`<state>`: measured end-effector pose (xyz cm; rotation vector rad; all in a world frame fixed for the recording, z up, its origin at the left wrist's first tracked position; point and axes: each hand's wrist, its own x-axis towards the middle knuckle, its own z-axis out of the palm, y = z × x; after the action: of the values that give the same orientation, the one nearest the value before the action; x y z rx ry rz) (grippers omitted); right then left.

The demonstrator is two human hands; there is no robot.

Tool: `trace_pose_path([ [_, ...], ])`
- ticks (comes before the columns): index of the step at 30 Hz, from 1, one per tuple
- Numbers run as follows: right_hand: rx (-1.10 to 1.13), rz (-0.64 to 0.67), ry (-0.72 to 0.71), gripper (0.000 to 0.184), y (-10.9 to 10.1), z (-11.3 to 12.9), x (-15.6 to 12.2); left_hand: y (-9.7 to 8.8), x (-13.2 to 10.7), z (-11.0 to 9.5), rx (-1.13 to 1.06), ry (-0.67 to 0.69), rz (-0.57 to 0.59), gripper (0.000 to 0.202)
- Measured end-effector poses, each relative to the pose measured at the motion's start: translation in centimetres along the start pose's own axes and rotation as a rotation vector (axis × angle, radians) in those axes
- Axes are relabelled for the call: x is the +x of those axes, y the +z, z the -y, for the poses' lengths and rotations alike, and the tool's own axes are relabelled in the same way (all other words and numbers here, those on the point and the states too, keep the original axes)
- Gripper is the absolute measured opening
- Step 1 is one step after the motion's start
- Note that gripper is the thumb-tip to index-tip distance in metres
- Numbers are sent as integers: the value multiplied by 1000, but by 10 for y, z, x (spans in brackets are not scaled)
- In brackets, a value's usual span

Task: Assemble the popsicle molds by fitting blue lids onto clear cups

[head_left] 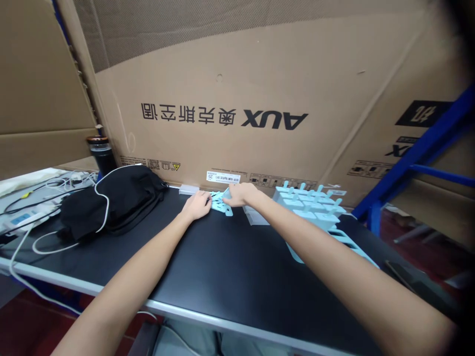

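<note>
A black bag [115, 202] with a white cable [102, 198] draped over it is being seen at the left of the dark worktop [208, 262], with a dark tumbler [101, 154] behind it and a power strip [25, 216] among cords at the far left edge. A large cardboard box [260, 99] is being seen standing along the back, closing off the far side just behind both hands. A cluster of pale blue moulds with sticks [309, 205] is lying to the right, near the right forearm, and a blue metal frame [419, 153] is rising beyond it.

The small parts under the hands are being partly covered by fingers and are too small to be made out clearly. The near end of the flat blue tray [356, 247] is being hidden by the right forearm.

A pale blue plastic piece [221, 202] is being held at the far edge of the worktop, close against the box. The left hand [196, 205] is being laid on its left end, fingers curled down on it. The right hand [240, 194] is being closed on its upper right end in a pinching grip. Its long axis is seeming to run from upper left to lower right, though this cannot be told for certain.
</note>
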<state>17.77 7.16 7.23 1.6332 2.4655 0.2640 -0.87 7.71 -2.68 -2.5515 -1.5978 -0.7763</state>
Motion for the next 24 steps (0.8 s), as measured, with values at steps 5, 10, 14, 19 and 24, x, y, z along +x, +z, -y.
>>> trace_pose_path([
  [5,-74,36,-85,65,-8,3,10,1,1,1,-14,9,-16,14],
  [10,-165,3,-75,68,-26,2,15,0,0,1,-13,31,-10,11],
  [14,-182,-66,-45,71,-48,-9,17,0,1,1,-9,24,-6,11],
  [19,-195,-58,-50,70,-56,-11,21,-1,1,0,-8,-7,-33,10],
  [24,-169,33,-56,83,-49,5,29,-3,0,0,23,-48,-70,9],
])
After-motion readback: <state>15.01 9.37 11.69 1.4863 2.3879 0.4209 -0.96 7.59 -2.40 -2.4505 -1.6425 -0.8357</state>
